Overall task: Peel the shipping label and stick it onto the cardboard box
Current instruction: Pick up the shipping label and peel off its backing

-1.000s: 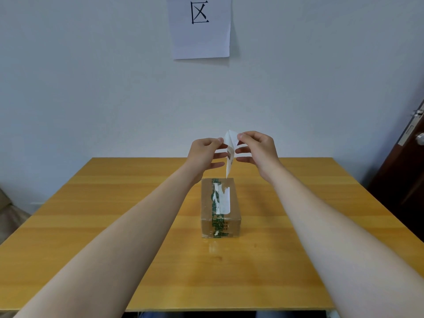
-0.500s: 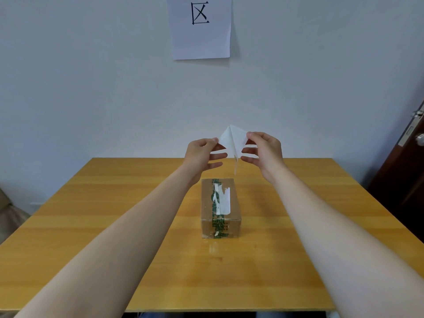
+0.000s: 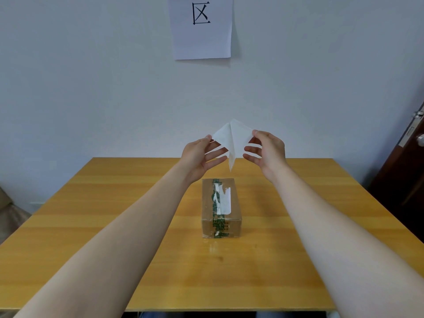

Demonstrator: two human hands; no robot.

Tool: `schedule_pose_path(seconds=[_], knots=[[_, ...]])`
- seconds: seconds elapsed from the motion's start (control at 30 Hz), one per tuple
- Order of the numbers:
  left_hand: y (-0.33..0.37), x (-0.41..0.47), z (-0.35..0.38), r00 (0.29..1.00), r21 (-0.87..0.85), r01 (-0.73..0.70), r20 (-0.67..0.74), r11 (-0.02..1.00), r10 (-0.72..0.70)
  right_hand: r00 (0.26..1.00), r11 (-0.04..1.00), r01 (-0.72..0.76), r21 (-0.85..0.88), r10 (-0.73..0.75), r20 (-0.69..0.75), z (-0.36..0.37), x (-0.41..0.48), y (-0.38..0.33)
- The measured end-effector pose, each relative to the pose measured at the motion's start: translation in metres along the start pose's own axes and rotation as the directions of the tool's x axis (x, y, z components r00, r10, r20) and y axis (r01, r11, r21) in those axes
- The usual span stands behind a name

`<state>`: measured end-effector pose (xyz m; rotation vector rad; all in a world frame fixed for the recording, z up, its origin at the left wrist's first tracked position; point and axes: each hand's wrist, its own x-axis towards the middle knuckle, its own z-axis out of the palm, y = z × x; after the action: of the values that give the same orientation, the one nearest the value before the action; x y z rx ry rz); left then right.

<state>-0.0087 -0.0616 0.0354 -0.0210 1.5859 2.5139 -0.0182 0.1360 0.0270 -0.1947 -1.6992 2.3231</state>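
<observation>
A small cardboard box [image 3: 221, 222] stands in the middle of the wooden table [image 3: 114, 226], with green printed tape and white label scraps along its top. Above and behind it I hold a white shipping label [image 3: 231, 140] in the air, split into two sheets that spread apart like a V and still join at the lower tip. My left hand [image 3: 199, 154] pinches the left sheet's corner between thumb and forefinger. My right hand [image 3: 267, 151] pinches the right sheet's corner the same way. The other fingers of both hands are spread.
A white paper sheet [image 3: 202, 26] with a black character hangs on the wall behind. A dark door [image 3: 410, 161] with a metal handle stands at the right edge. The table's front edge runs along the bottom of the view.
My hands have drawn apart, and the two sheets of the label have peeled further open, from a narrow fold to a wide V. The box has stayed in place.
</observation>
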Motion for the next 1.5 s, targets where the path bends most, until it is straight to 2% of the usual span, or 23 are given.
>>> schedule_pose_path(seconds=[0.53, 0.8, 1.5], knots=[[0.001, 0.002, -0.007, 0.997, -0.039, -0.023, -0.073, 0.999, 0.02, 0.987, 0.974, -0.097, 0.205, 0.121, -0.104, -0.013, -0.001, -0.003], [0.001, 0.005, -0.012, 0.986, -0.108, -0.043, -0.168, 0.993, 0.024, 0.981, 0.967, -0.11, 0.231, 0.143, -0.13, -0.014, -0.002, -0.006], [0.002, 0.005, -0.01, 0.969, -0.25, -0.105, -0.244, 0.963, 0.042, 0.97, 0.935, -0.122, 0.333, 0.184, -0.16, -0.021, -0.004, -0.004]])
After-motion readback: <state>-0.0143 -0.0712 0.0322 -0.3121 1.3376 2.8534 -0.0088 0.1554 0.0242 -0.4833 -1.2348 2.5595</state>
